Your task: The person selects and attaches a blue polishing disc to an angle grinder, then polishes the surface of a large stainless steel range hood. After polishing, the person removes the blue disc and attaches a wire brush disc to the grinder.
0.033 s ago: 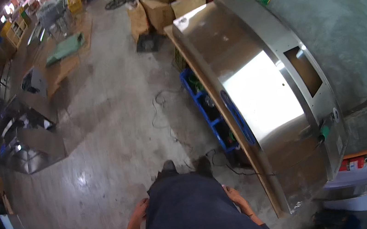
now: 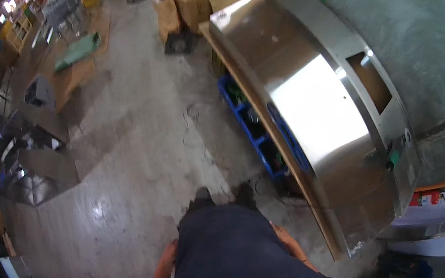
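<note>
My left hand (image 2: pixel 170 251) hangs beside my dark shirt (image 2: pixel 229 256), at its left edge. On the other side my right hand (image 2: pixel 281 232) hangs against the same cloth. The shirt covers most of the fingers of both hands, so I cannot tell whether they are open or closed, and no held object shows. To the right of my right hand stands a workbench with a wooden edge (image 2: pixel 286 156), bearing a large shiny sheet-metal housing (image 2: pixel 280 66) with a rectangular cutout. A green-handled tool (image 2: pixel 394 158) rests on the housing's near right part.
Blue crates (image 2: pixel 262 148) sit under the bench edge. A thin cable (image 2: pixel 185 135) trails over the concrete floor. Farther off stand cardboard boxes (image 2: pixel 194 7) and a dark square plate (image 2: pixel 179 42). Metal hoods (image 2: pixel 42 177) lie at the left; a red fire extinguisher (image 2: pixel 426 198) is at right.
The view has shifted slightly, and the far boxes and bench sit a little higher. Both hands show a bit less past the shirt. Nothing has been taken up or put down.
</note>
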Demonstrator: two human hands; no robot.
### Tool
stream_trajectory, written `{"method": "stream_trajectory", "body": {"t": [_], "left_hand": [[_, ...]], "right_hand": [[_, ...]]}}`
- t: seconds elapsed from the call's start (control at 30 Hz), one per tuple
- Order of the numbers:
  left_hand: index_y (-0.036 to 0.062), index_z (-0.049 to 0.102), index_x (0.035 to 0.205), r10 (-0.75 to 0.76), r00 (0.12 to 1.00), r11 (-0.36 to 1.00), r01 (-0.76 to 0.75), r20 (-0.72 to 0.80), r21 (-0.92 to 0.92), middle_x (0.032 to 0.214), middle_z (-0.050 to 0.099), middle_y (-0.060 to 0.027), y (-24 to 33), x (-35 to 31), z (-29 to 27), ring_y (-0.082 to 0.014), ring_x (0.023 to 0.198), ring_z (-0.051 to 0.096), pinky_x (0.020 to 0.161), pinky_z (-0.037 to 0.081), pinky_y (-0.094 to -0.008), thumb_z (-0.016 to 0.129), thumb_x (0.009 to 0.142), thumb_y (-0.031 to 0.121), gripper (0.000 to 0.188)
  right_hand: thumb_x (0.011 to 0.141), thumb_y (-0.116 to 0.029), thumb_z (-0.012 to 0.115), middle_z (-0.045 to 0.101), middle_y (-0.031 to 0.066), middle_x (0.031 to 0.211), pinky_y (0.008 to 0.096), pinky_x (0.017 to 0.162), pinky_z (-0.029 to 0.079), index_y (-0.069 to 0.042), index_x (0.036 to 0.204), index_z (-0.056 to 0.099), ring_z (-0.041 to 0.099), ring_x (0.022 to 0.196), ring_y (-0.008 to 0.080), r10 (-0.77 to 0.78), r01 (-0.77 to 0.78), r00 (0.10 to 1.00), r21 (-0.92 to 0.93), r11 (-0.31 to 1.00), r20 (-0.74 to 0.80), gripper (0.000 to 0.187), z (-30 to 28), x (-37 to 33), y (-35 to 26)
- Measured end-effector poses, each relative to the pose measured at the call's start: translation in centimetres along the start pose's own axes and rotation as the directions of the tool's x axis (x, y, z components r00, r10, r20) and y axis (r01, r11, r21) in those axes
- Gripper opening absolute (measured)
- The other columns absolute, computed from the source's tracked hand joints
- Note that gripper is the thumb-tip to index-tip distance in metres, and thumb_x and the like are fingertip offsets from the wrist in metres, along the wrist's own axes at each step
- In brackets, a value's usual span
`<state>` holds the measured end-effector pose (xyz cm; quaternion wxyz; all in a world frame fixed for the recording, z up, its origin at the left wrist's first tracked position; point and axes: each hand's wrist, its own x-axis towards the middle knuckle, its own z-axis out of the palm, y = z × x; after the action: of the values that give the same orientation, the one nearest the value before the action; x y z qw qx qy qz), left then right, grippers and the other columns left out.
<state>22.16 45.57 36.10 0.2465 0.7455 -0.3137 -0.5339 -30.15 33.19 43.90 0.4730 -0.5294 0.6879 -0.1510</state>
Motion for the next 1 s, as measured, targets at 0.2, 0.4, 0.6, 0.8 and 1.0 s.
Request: {"method": "stream_trajectory", "body": {"t": [0.2,0.4,0.6,0.8,1.0], "left_hand": [[-0.0044,0.053,0.149,0.008,0.927,0.974,0.078,0.375,-0.213,0.140,0.067,-0.0160,15.9,-9.9,0.0,-0.0286,0.130,0.063,0.108,0.052,-0.0382,0.066,0.104,0.019,0.053],[-0.0036,0.048,0.155,-0.291,0.700,0.859,0.492,0.652,-0.145,0.150,0.061,-0.0145,18.3,-9.0,-1.1,-0.0236,0.133,0.061,0.106,0.054,-0.0333,0.076,0.096,0.010,0.067],[0.0008,0.041,0.161,-0.310,0.659,0.943,0.304,0.686,0.134,0.162,0.048,-0.0162,18.2,-7.4,-0.4,-0.0250,0.147,0.047,0.119,0.044,-0.0392,0.082,0.096,0.022,0.079],[0.0009,0.035,0.164,-0.378,0.665,0.831,0.550,0.644,-0.080,0.170,0.035,-0.0164,21.1,-8.8,1.2,-0.0297,0.155,0.033,0.129,0.029,-0.0423,0.082,0.096,0.030,0.087],[-0.0017,0.032,0.164,-0.317,0.746,0.841,0.507,0.585,-0.190,0.172,0.030,-0.0154,19.5,-10.3,1.7,-0.0303,0.154,0.034,0.126,0.032,-0.0423,0.079,0.098,0.032,0.088]], "right_hand": [[0.108,-0.048,0.061,0.071,0.0131,0.111,0.0342,0.096,0.051,0.009,0.124,0.065,0.063,0.105,0.0189,0.421,-0.450,0.886,0.143,0.881,0.195,0.059,-6.5,-2.7,-6.5],[0.110,-0.036,0.060,0.070,0.0069,0.114,0.0321,0.088,0.053,0.006,0.128,0.064,0.063,0.100,0.0176,0.485,-0.626,0.779,0.547,0.556,0.397,0.046,-10.0,-3.4,-7.1],[0.094,-0.040,0.076,0.070,0.0127,0.129,0.0309,0.094,0.052,0.008,0.140,0.061,0.064,0.114,0.0193,0.360,-0.553,0.663,0.105,0.827,0.657,0.068,-13.9,-4.4,-11.9],[0.083,-0.048,0.086,0.062,0.0172,0.147,0.0380,0.110,0.046,0.009,0.146,0.056,0.060,0.130,0.0255,0.189,-0.366,0.704,0.122,0.923,0.684,0.090,-13.7,-3.2,-7.2],[0.095,-0.050,0.077,0.046,0.0210,0.165,0.0424,0.121,0.038,0.001,0.159,0.045,0.041,0.153,0.0325,0.026,-0.045,0.729,0.010,0.999,0.684,0.088,-10.2,-3.3,9.9]]}}
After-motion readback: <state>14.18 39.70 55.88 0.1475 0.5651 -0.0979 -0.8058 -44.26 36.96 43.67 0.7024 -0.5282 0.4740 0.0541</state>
